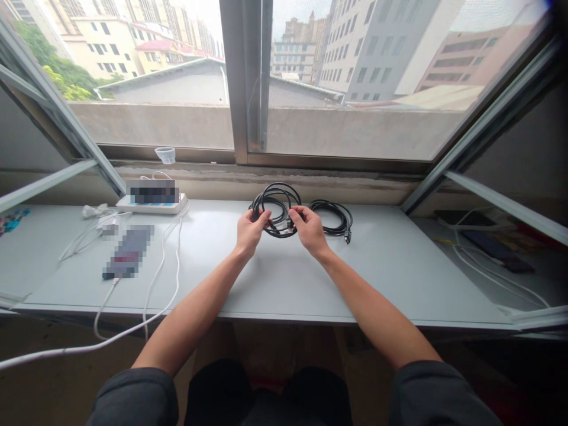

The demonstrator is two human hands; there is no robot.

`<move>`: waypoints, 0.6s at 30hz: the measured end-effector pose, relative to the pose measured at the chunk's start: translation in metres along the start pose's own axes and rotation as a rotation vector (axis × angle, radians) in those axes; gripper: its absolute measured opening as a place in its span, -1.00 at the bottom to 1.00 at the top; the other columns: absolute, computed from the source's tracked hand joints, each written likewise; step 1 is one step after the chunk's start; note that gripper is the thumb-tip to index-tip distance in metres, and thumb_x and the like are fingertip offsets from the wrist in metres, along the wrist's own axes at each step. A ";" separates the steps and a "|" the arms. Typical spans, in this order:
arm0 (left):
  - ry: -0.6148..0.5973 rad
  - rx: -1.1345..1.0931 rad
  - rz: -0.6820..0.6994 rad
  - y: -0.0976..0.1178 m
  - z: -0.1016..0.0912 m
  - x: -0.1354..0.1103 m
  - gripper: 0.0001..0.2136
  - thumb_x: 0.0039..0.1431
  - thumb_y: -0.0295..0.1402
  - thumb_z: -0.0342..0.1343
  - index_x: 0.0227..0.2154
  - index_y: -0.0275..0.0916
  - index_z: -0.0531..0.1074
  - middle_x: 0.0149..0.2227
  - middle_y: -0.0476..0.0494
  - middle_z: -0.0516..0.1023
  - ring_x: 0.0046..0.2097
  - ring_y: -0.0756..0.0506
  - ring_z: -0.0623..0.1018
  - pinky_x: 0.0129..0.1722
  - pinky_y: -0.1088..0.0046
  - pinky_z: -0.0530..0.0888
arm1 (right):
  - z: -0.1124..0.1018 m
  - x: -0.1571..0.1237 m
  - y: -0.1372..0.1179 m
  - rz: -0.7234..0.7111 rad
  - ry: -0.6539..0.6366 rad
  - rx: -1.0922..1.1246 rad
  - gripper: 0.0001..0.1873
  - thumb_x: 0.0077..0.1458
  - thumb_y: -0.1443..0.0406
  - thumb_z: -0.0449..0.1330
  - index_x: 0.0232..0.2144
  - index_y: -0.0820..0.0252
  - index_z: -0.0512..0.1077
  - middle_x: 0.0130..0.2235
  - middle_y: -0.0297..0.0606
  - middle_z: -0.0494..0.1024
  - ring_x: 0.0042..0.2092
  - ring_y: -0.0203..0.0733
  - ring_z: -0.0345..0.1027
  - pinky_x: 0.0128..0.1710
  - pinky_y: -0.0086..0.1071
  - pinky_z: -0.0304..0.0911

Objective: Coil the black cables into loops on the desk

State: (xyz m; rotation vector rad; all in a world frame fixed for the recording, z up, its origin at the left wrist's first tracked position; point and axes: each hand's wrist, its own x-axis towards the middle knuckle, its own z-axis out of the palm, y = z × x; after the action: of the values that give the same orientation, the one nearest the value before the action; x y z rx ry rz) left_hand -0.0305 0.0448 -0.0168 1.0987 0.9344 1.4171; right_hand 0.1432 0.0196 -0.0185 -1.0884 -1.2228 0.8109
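A coiled black cable [276, 199] is lifted slightly above the grey table [275, 284] near the window. My left hand [249, 232] grips the left side of the coil with its fingers closed. My right hand [309, 229] pinches the coil's right side near a plug end. A second black cable coil [333, 214] lies flat on the table just right of my right hand, its plug [347, 236] pointing toward me.
A white power strip [151, 204] sits at the back left with white cables [165, 254] trailing off the front edge. A phone [128, 251] lies at left. A small plastic cup [165, 155] stands on the window ledge. More cables and dark devices [492, 245] lie at right.
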 end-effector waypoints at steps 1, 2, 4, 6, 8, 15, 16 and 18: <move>0.012 -0.063 -0.042 0.002 0.001 -0.001 -0.56 -0.06 -0.11 0.50 -0.27 -0.26 0.45 -0.37 -0.05 0.57 -0.33 -0.03 0.58 -0.19 0.37 0.52 | 0.001 -0.001 0.000 0.020 -0.016 -0.015 -0.45 0.14 -0.17 0.28 -0.12 0.16 0.53 -0.33 -0.26 0.56 -0.41 -0.22 0.39 -0.41 -0.33 0.40; 0.027 -0.124 -0.083 0.004 0.002 -0.002 -0.53 -0.11 -0.14 0.53 -0.25 -0.26 0.45 -0.36 -0.04 0.57 -0.32 -0.03 0.59 -0.16 0.36 0.53 | 0.003 -0.002 0.001 0.035 -0.032 -0.031 -0.44 0.14 -0.18 0.27 -0.13 0.15 0.52 -0.35 -0.27 0.55 -0.41 -0.22 0.39 -0.42 -0.33 0.39; 0.057 -0.235 -0.165 0.010 0.004 -0.002 -0.50 -0.16 -0.20 0.57 -0.25 -0.25 0.43 -0.33 -0.04 0.57 -0.29 -0.01 0.60 -0.11 0.36 0.55 | 0.007 -0.004 0.001 0.043 -0.054 -0.051 -0.45 0.12 -0.17 0.29 -0.16 0.16 0.52 -0.36 -0.27 0.54 -0.39 -0.20 0.41 -0.37 -0.33 0.40; 0.078 -0.317 -0.239 0.016 0.003 -0.002 -0.53 -0.14 -0.23 0.57 -0.27 -0.25 0.43 -0.33 -0.04 0.56 -0.29 0.01 0.60 -0.12 0.41 0.55 | 0.011 -0.006 0.001 0.039 -0.056 -0.056 -0.46 0.09 -0.16 0.31 -0.21 0.17 0.54 -0.38 -0.28 0.54 -0.37 -0.20 0.41 -0.32 -0.32 0.41; 0.077 -0.352 -0.294 0.021 0.001 -0.002 -0.58 -0.08 -0.21 0.54 -0.30 -0.25 0.43 -0.35 -0.04 0.54 -0.31 0.03 0.58 -0.19 0.46 0.54 | 0.013 -0.006 0.002 0.050 -0.048 -0.058 -0.48 0.10 -0.15 0.30 -0.23 0.17 0.55 -0.41 -0.29 0.52 -0.39 -0.21 0.38 -0.33 -0.33 0.39; -0.267 -0.116 -0.220 0.025 -0.003 -0.012 -0.58 0.07 -0.13 0.43 -0.12 -0.24 0.49 -0.38 0.01 0.48 -0.36 0.02 0.53 -0.25 0.42 0.53 | 0.000 0.003 0.015 0.014 0.140 -0.150 -0.53 0.14 -0.06 0.28 -0.18 0.21 0.64 -0.41 -0.25 0.55 -0.40 -0.19 0.35 -0.37 -0.31 0.33; -0.308 -0.075 -0.201 0.022 -0.002 -0.015 -0.57 0.09 -0.15 0.41 -0.06 -0.23 0.48 -0.37 0.02 0.48 -0.36 0.02 0.53 -0.23 0.40 0.53 | -0.003 0.004 0.017 -0.006 0.179 -0.168 -0.51 0.15 -0.06 0.27 -0.15 0.23 0.65 -0.39 -0.23 0.56 -0.38 -0.17 0.37 -0.34 -0.29 0.34; -0.342 -0.002 -0.160 0.015 0.001 -0.019 -0.57 0.14 -0.19 0.34 0.03 -0.23 0.46 -0.37 0.01 0.50 -0.35 0.00 0.54 -0.21 0.37 0.54 | -0.009 0.006 0.018 -0.047 0.229 -0.205 -0.48 0.17 -0.04 0.27 -0.08 0.25 0.66 -0.33 -0.18 0.60 -0.32 -0.13 0.41 -0.25 -0.24 0.40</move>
State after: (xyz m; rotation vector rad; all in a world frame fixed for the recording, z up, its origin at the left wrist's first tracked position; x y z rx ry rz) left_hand -0.0331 0.0243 -0.0044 1.1912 0.7552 1.0585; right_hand 0.1540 0.0288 -0.0341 -1.2764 -1.1495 0.5167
